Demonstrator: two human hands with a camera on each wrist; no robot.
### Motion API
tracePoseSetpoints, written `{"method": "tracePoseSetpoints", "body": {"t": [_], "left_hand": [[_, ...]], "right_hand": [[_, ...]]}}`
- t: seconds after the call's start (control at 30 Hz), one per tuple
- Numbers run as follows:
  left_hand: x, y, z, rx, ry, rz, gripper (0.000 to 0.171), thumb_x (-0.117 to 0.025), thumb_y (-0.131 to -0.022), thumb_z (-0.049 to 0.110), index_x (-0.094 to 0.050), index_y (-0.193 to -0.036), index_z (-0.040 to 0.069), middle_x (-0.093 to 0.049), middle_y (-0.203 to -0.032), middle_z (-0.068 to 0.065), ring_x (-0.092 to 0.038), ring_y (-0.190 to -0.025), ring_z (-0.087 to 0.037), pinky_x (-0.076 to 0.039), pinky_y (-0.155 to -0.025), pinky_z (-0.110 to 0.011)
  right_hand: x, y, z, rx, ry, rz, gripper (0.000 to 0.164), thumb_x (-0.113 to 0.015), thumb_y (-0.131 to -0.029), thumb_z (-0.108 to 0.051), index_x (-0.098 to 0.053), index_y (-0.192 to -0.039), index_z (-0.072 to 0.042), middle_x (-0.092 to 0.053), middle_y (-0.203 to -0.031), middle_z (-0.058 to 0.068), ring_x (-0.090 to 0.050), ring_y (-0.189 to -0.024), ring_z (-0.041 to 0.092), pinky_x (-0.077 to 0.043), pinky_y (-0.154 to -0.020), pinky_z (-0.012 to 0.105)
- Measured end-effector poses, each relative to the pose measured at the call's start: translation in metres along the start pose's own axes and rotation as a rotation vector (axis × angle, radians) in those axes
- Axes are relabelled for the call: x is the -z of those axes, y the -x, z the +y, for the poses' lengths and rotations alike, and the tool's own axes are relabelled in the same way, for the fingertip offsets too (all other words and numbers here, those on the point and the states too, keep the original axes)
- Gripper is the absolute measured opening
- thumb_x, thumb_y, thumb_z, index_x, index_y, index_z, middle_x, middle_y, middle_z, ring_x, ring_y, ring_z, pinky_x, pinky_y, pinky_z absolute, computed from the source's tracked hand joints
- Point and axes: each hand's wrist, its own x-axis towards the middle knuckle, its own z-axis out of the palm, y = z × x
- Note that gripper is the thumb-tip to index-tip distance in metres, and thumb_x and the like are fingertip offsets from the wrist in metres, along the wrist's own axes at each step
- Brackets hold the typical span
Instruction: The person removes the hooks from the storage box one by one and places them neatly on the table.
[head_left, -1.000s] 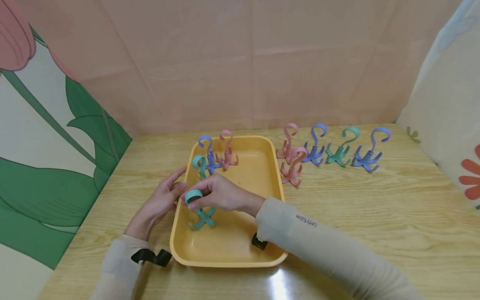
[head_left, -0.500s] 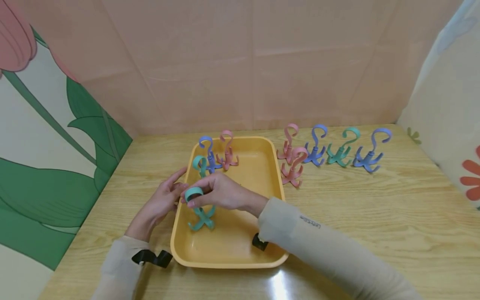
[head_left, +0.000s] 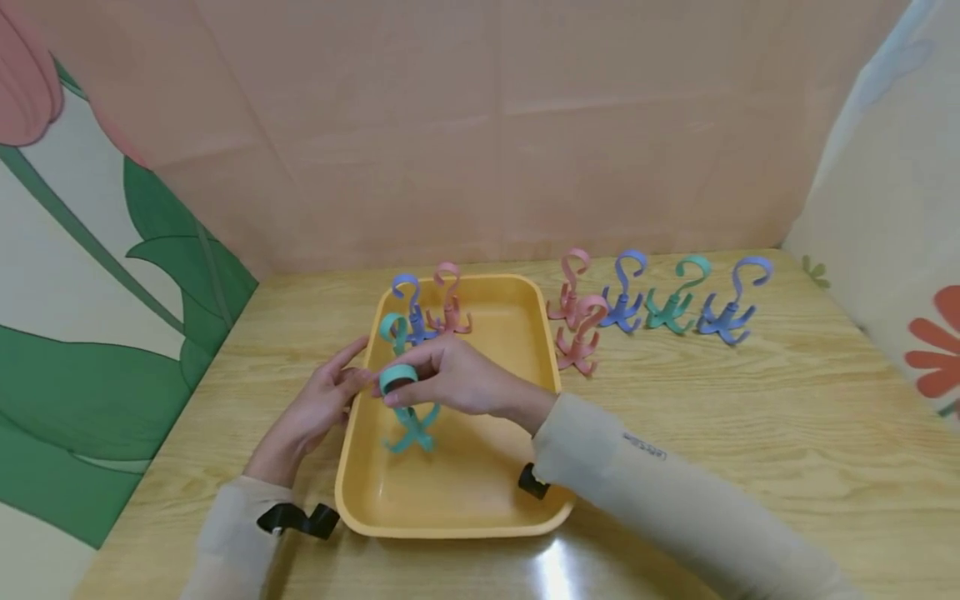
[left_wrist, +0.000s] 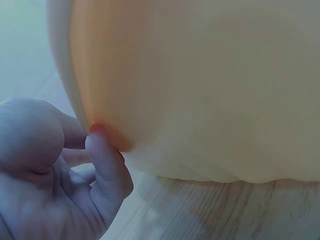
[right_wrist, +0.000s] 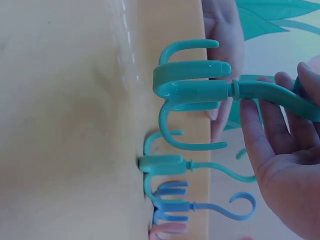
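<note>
My right hand [head_left: 472, 379] pinches the curved top of a teal four-pronged hanging hook [head_left: 412, 429] above the left part of a yellow tray [head_left: 457, 532]. In the right wrist view the prongs of this hook [right_wrist: 192, 90] hang apart from the tray floor. My left hand [head_left: 318, 408] grips the tray's left rim, a curled finger [left_wrist: 100, 150] pressing its outer wall. Another teal hook [right_wrist: 162, 165], a blue hook [head_left: 415, 315] and a pink hook [head_left: 450, 315] stand in the tray's far left part. The right hand partly hides the second teal hook.
Right of the tray on the wooden table [head_left: 720, 433] stand two pink hooks, a nearer one [head_left: 577, 348] and a farther one, two blue hooks, one at the far right [head_left: 726, 321], and a teal hook [head_left: 670, 312]. A pink-covered wall [head_left: 495, 167] rises behind the table.
My right hand has shifted slightly right and away from me, and the teal hook in it has moved along. The left hand stays at the tray rim. The view has turned slightly.
</note>
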Motion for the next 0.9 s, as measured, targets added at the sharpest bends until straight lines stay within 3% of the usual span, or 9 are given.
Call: {"method": "tracePoseSetpoints", "body": {"t": [0.3,0.57,0.73,0.9], "left_hand": [[-0.001,0.002,0.000,-0.026,0.000,-0.007,0.062,-0.045,-0.108,0.013,-0.015,-0.162,0.014,-0.062,-0.107,-0.022,-0.065,-0.073,-0.019,-0.054,-0.051,-0.030],[-0.001,0.002,-0.001,-0.023,0.006,0.001,0.061,-0.044,-0.108,0.012,-0.016,-0.162,0.015,-0.061,-0.112,-0.026,-0.065,-0.070,-0.020,-0.054,-0.049,-0.029],[0.000,0.001,-0.001,-0.029,0.004,-0.006,0.061,-0.044,-0.108,0.012,-0.016,-0.162,0.015,-0.061,-0.109,-0.025,-0.063,-0.065,-0.017,-0.051,-0.046,-0.027],[0.001,0.002,-0.001,-0.027,-0.004,-0.015,0.061,-0.043,-0.109,0.012,-0.015,-0.163,0.015,-0.060,-0.113,-0.027,-0.065,-0.068,-0.019,-0.053,-0.048,-0.029]], "right_hand": [[0.016,0.015,-0.012,0.036,-0.020,0.034,0.021,-0.074,-0.090,-0.001,-0.074,-0.111,0.005,-0.073,-0.112,0.015,-0.069,-0.105,0.026,-0.057,-0.088,0.037],[0.028,0.029,-0.026,0.080,-0.033,0.064,0.020,-0.072,-0.089,0.005,-0.073,-0.109,0.008,-0.073,-0.107,0.019,-0.070,-0.102,0.031,-0.057,-0.086,0.041],[0.036,0.042,-0.035,0.059,-0.029,0.084,0.020,-0.072,-0.090,0.004,-0.074,-0.110,0.004,-0.074,-0.107,0.012,-0.069,-0.105,0.035,-0.058,-0.086,0.040],[0.048,0.056,-0.042,0.036,0.012,0.125,0.023,-0.073,-0.090,0.000,-0.075,-0.113,-0.001,-0.075,-0.107,0.012,-0.070,-0.101,0.029,-0.058,-0.085,0.039]]}}
